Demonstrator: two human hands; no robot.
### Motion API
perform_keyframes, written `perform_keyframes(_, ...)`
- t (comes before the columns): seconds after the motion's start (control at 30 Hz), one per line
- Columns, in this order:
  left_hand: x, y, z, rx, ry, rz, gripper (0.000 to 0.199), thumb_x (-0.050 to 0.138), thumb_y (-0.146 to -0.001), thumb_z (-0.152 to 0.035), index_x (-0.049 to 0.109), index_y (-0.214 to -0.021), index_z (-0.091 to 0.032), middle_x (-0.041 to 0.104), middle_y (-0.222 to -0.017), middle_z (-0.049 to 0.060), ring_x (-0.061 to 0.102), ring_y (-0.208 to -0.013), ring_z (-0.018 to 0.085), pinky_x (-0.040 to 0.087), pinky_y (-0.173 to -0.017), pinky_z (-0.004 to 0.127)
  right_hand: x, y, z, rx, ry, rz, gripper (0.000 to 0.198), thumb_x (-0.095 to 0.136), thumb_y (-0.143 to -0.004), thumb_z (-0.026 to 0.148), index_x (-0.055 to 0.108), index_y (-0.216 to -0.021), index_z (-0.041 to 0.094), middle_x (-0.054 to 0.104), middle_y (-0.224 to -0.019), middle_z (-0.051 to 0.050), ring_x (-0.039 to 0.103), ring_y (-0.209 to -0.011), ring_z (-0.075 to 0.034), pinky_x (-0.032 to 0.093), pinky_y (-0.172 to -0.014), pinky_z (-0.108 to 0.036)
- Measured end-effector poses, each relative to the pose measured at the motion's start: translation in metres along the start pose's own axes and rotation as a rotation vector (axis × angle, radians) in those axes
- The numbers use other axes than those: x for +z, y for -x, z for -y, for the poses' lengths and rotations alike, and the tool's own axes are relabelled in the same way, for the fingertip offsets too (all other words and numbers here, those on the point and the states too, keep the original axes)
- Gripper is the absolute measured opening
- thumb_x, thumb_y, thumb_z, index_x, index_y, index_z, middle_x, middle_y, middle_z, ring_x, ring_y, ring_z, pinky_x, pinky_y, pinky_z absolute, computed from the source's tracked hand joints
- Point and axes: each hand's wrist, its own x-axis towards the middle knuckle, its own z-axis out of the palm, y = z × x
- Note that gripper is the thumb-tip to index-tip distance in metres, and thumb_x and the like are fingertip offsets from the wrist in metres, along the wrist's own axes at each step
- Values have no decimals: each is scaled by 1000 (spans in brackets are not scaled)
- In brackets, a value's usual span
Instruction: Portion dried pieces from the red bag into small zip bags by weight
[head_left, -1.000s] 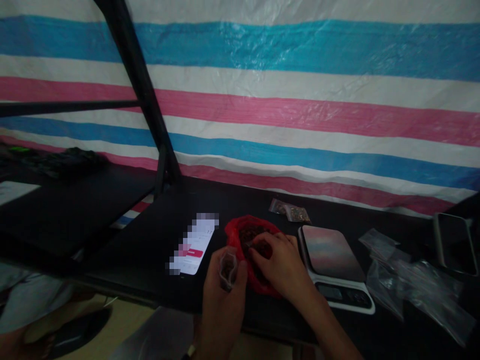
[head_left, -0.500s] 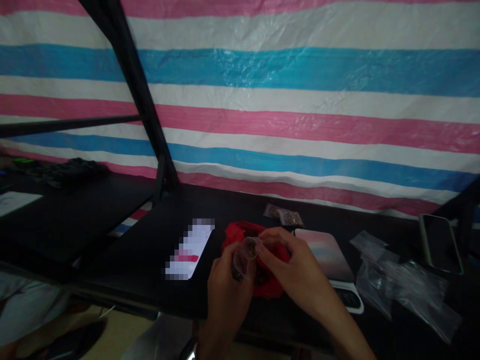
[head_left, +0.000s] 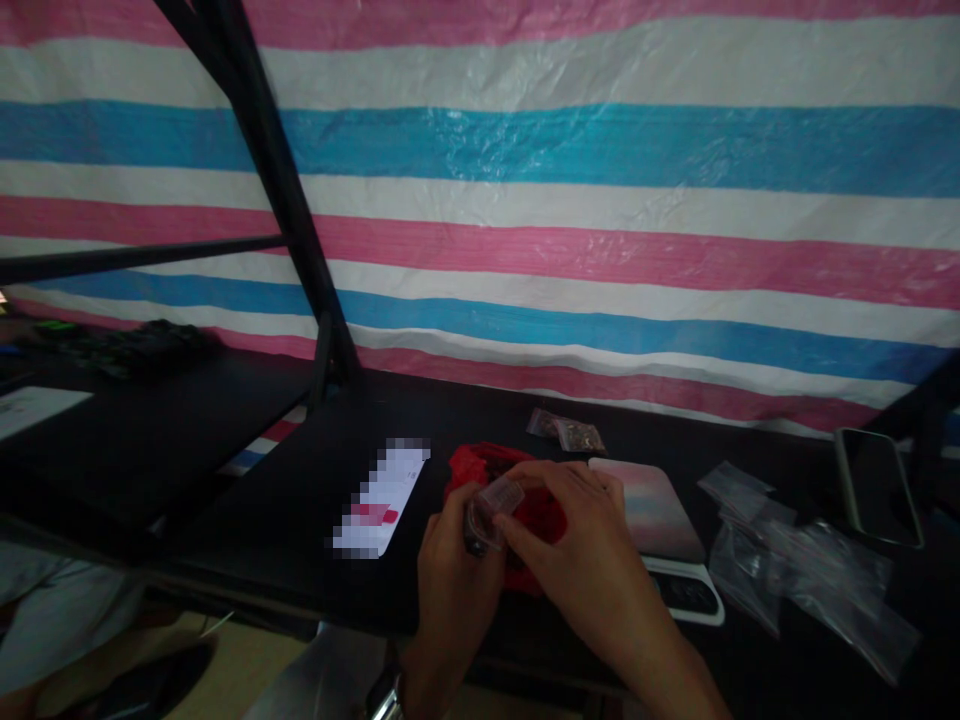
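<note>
My left hand (head_left: 457,555) is closed around a small clear plastic bag (head_left: 487,537), its mouth curved wide. Something dark shows beside the left fingers, too blurred to name. In my right hand (head_left: 574,530) is a small clear plastic cup (head_left: 501,494), tipped over the bag's mouth, so the two touch or nearly touch. Whether anything is in the cup is hard to see. Beneath and behind both hands lies a red plastic bag (head_left: 469,468), spread open, with dark contents mostly hidden by the hands.
Two small bags of metal bits (head_left: 579,435) lie behind. To the right are a pinkish flat case (head_left: 652,510), a white-edged box (head_left: 694,592), empty zip bags (head_left: 840,575) and a phone (head_left: 877,487). A lit phone (head_left: 386,495) lies left on the black table (head_left: 300,520).
My right hand has turned over with the clear cup, tipping it from mouth-up toward the small bag. My left hand has stayed nearly in place.
</note>
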Motion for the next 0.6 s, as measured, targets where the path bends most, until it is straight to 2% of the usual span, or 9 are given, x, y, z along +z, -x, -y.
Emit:
perform_keyframes(0.1,1,0,-3,-16,0,-34,29,67,-91,-43,65,-114,-25,73,-90,3,68,-78,23,56,-71,36,6,-6,-14,67,-47,-69,22,80,-85,25,75,-107,29,80,-107,-2,69,-107,-29,41,-99,-47)
perform_keyframes(0.2,1,-1,-9,37,45,-135,25,69,-92,-41,62,-109,-24,66,-82,-1,64,-71,19,54,-66,32,17,-14,-31,142,-18,-107,14,76,-90,27,75,-104,27,80,-104,-3,70,-106,-29,40,-101,-49)
perform_keyframes(0.3,2,-2,-16,108,125,-259,26,72,-89,-35,60,-110,-23,62,-84,-2,62,-70,16,54,-65,28,21,-17,-38,131,58,-29,8,74,-93,27,75,-100,26,80,-109,-4,69,-111,-31,37,-103,-51)
perform_keyframes(0.4,0,0,-21,173,122,-319,35,73,-88,-28,57,-118,-23,63,-97,0,65,-81,16,57,-72,28,5,-10,-29,42,-1,75,6,71,-97,26,75,-102,27,78,-113,-3,68,-112,-27,39,-104,-47)
perform_keyframes(0.5,-5,5,-24,302,91,-239,50,69,-89,-24,50,-135,-24,60,-117,6,66,-100,21,58,-85,34,-16,3,-12,-29,-168,236,10,75,-95,29,75,-105,32,76,-116,2,67,-111,-22,46,-98,-37)
perform_keyframes(0.6,-8,10,-25,418,97,-132,64,64,-91,-21,39,-150,-24,56,-124,10,65,-106,24,59,-87,37,-25,13,1,-34,-177,248,11,79,-91,27,76,-101,31,77,-112,2,68,-107,-21,48,-93,-33)
